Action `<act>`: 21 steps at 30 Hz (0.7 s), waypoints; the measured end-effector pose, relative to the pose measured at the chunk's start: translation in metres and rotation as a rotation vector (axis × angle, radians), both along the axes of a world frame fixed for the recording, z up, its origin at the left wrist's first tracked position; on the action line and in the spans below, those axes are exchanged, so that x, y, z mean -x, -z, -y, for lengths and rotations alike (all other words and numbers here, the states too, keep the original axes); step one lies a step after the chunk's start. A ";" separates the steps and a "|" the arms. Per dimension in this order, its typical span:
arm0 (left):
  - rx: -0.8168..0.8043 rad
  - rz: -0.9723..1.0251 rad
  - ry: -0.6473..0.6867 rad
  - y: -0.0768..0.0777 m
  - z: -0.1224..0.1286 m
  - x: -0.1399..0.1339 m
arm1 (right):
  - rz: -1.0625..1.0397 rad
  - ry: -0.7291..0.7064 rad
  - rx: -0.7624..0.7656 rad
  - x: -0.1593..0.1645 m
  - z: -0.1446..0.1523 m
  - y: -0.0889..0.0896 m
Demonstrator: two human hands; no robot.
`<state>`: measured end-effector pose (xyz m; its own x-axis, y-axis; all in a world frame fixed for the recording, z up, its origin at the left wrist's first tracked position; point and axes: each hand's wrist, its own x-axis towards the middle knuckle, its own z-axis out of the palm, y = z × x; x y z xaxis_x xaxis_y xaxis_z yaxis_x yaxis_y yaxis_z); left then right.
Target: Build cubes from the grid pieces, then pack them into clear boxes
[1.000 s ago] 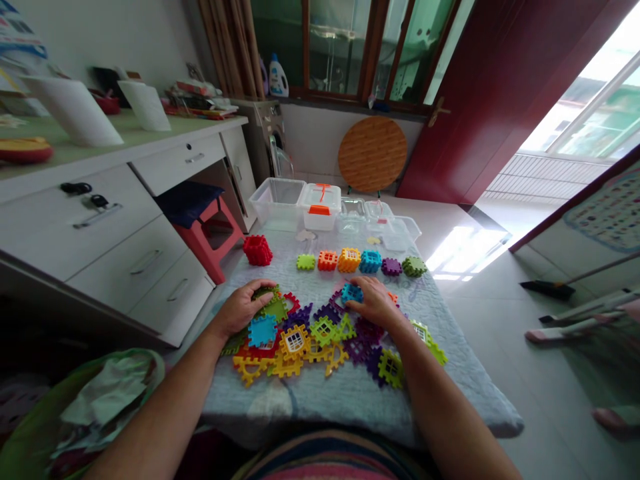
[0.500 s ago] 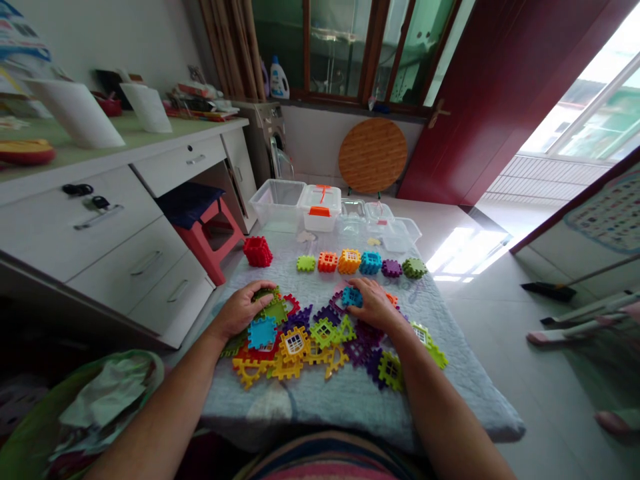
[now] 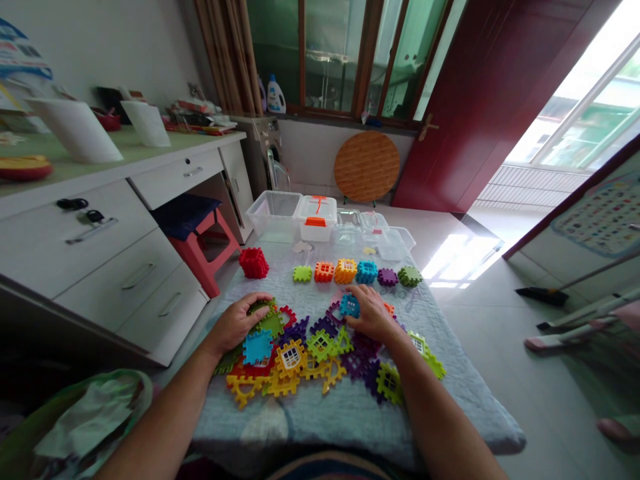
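My right hand (image 3: pixel 371 312) grips a blue square building tile (image 3: pixel 349 305) with toothed edges and small white marks on its face. Under it lie purple tiles (image 3: pixel 334 312) in the loose pile. At the pile's left side, my left hand (image 3: pixel 239 323) has its fingers and thumb closed round olive-green tiles (image 3: pixel 273 323), partly hidden by the fingers. Nearer to me are a light-blue tile (image 3: pixel 258 347), a yellow window tile (image 3: pixel 291 358), a lime window tile (image 3: pixel 321 344) and several yellow arch pieces (image 3: pixel 243 389).
Behind the pile stand a red stack (image 3: pixel 254 263) and a row of sorted tiles, among them orange (image 3: pixel 324 272), yellow (image 3: pixel 345 271) and purple (image 3: pixel 387 277). Clear plastic boxes (image 3: pixel 274 213) line the table's far edge. A red stool (image 3: pixel 203 250) is left of the table.
The blue tile in my right hand has turned: its window-like openings no longer show, and a face with white marks does. My left hand stays at the green tiles. The view has shifted slightly.
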<state>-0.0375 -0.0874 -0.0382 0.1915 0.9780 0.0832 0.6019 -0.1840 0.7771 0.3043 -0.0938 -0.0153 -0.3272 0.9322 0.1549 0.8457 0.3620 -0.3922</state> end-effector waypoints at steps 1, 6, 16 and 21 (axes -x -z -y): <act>0.000 -0.002 -0.002 0.000 0.000 0.000 | -0.010 0.006 -0.021 -0.002 0.000 -0.003; -0.003 -0.017 -0.001 -0.002 0.000 0.000 | -0.024 0.027 -0.137 -0.027 -0.016 -0.024; -0.001 -0.030 0.000 -0.002 0.000 0.000 | 0.015 0.039 -0.102 -0.070 -0.105 -0.032; 0.002 -0.025 -0.010 -0.004 0.000 -0.001 | 0.047 -0.013 -0.009 -0.073 -0.114 -0.022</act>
<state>-0.0364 -0.0878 -0.0346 0.1838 0.9799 0.0771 0.6227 -0.1768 0.7622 0.3772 0.0207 0.0068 -0.3467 0.9263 0.1478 0.8582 0.3768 -0.3485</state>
